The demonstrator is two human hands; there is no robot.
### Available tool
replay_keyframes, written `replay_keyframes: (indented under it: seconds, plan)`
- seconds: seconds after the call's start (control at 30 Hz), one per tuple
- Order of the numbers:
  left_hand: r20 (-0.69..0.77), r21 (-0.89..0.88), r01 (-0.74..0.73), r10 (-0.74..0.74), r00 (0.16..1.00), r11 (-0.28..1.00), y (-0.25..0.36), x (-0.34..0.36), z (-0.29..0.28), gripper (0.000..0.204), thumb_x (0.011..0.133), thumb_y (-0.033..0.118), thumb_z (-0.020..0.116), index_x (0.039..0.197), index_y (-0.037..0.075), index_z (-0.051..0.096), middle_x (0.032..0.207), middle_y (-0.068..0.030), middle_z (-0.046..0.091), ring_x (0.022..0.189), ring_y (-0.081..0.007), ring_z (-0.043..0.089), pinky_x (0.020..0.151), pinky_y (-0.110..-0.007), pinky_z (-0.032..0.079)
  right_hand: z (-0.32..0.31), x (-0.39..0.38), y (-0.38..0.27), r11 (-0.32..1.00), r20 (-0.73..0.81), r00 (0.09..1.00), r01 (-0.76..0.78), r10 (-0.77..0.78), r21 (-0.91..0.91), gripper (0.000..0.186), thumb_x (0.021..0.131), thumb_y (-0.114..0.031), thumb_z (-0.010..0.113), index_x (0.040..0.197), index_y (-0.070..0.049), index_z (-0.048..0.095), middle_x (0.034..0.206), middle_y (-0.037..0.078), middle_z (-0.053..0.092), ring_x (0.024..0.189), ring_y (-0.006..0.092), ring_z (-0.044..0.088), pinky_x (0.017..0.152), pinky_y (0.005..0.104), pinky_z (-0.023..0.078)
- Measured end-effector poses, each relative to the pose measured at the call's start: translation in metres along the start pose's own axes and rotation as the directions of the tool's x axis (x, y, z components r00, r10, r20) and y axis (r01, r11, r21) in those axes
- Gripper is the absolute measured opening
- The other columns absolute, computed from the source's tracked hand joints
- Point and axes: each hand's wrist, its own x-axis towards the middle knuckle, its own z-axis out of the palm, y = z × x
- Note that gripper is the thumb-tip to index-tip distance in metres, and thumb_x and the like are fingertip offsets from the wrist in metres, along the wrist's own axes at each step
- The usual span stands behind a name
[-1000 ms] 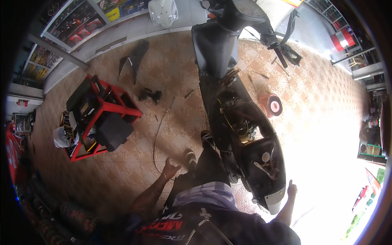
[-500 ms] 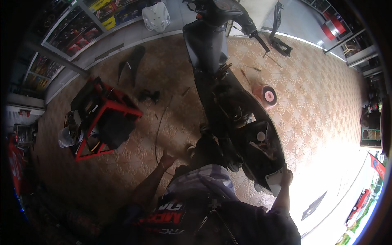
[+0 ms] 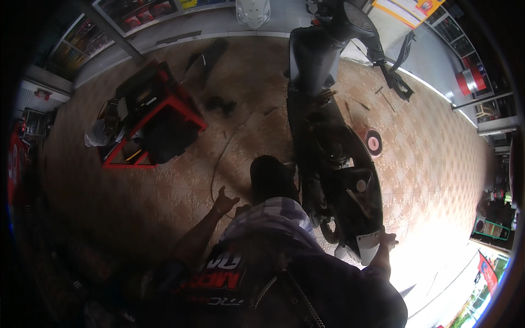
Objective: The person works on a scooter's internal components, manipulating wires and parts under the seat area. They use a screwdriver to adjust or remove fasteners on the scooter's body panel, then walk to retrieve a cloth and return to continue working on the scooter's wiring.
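A black scooter (image 3: 314, 65) stands upright to the right of my body, its seat area uncovered and inner compartment (image 3: 350, 183) exposed. At its tail is a light grey panel (image 3: 369, 247). My right hand (image 3: 387, 239) is beside that panel, thumb and fingers apart; whether the palm touches the tail is hard to see. Out to the left, my left hand (image 3: 225, 202) hangs over the floor, empty with its fingers spread. A thin dark cable (image 3: 214, 172) curves across the tiles close to it. Between this hand and the scooter is a dark rounded shape (image 3: 273, 177) I cannot make out.
A red-framed tool cart (image 3: 158, 123) stands left. Dark body panels (image 3: 208, 60) lie beyond it. Right of the scooter are a pink and black round item (image 3: 373, 143) and several tools (image 3: 358, 103). A white panel (image 3: 253, 12) sits at the far step.
The view has shifted, so the scooter and cart appear farther right. My left hand's fingers have spread wider. My right hand's fingers have opened outward from the tail panel.
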Motion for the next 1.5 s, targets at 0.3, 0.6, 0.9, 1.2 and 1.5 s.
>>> replay_keyframes:
  seconds: [0.3, 0.6, 0.9, 1.2, 1.5]
  plan:
    - [-0.057, -0.251, 0.109, -0.127, 0.99, 0.962, -0.02, 0.014, -0.035, 0.108, 0.084, 0.025, 0.081, 0.156, 0.003, 0.003, 0.077, -0.0103, 0.063, 0.061, -0.0166, 0.058, 0.055, -0.032, 0.05, -0.043, -0.095, -0.239, 0.288, -0.146, 0.436, 0.775, -0.888, 0.562, 0.024, 0.086, -0.015, 0.072, 0.108, -0.005, 0.069, 0.11, 0.012, 0.063, 0.088, 0.0229, 0.069, 0.075, 0.0341, 0.056]
    - [0.002, -0.39, 0.245, -0.265, 0.964, 0.888, 0.034, 0.066, -0.089, 0.1, 0.084, 0.026, 0.079, 0.153, 0.004, 0.01, 0.076, -0.0051, 0.059, 0.058, -0.0128, 0.053, 0.052, -0.028, 0.046, -0.013, -0.192, -0.395, 0.265, 0.421, -0.044, 0.716, -0.906, 0.646, 0.028, 0.088, -0.025, 0.067, 0.111, -0.008, 0.069, 0.106, 0.016, 0.069, 0.1, 0.0331, 0.069, 0.086, 0.042, 0.055]
    - [0.104, -0.179, 0.17, -0.153, 0.983, 0.969, 0.185, 0.19, -0.204, 0.092, 0.084, 0.014, 0.078, 0.151, 0.004, 0.016, 0.073, -0.0029, 0.056, 0.062, -0.0114, 0.055, 0.052, -0.026, 0.044, -0.006, -0.125, -0.58, 0.435, 0.508, 0.159, 0.756, -0.847, 0.489, 0.03, 0.088, -0.027, 0.064, 0.111, -0.009, 0.069, 0.106, 0.02, 0.069, 0.105, 0.0383, 0.066, 0.091, 0.0458, 0.053]
    - [0.035, 0.121, -0.286, 0.284, 0.958, 0.951, 0.399, 0.346, -0.292, 0.084, 0.085, 0.029, 0.08, 0.145, -0.003, 0.03, 0.078, 0.0, 0.057, 0.067, -0.0092, 0.055, 0.061, -0.027, 0.046, -0.043, -0.082, -0.643, 0.459, 0.281, 0.369, 0.604, -0.886, 0.652, 0.034, 0.089, -0.03, 0.064, 0.111, -0.004, 0.068, 0.108, 0.022, 0.069, 0.104, 0.0396, 0.065, 0.09, 0.0474, 0.052]
    - [0.331, 0.372, -0.406, 0.289, 0.898, 0.835, 0.587, 0.47, -0.288, 0.093, 0.084, 0.03, 0.082, 0.15, -0.003, 0.024, 0.076, 0.0009, 0.057, 0.067, -0.0102, 0.054, 0.066, -0.026, 0.048, 0.024, -0.133, -0.539, 0.829, 0.425, 0.829, 0.081, -0.364, 0.553, 0.041, 0.089, -0.035, 0.066, 0.113, -0.002, 0.069, 0.109, 0.023, 0.07, 0.106, 0.04, 0.065, 0.091, 0.0451, 0.051]
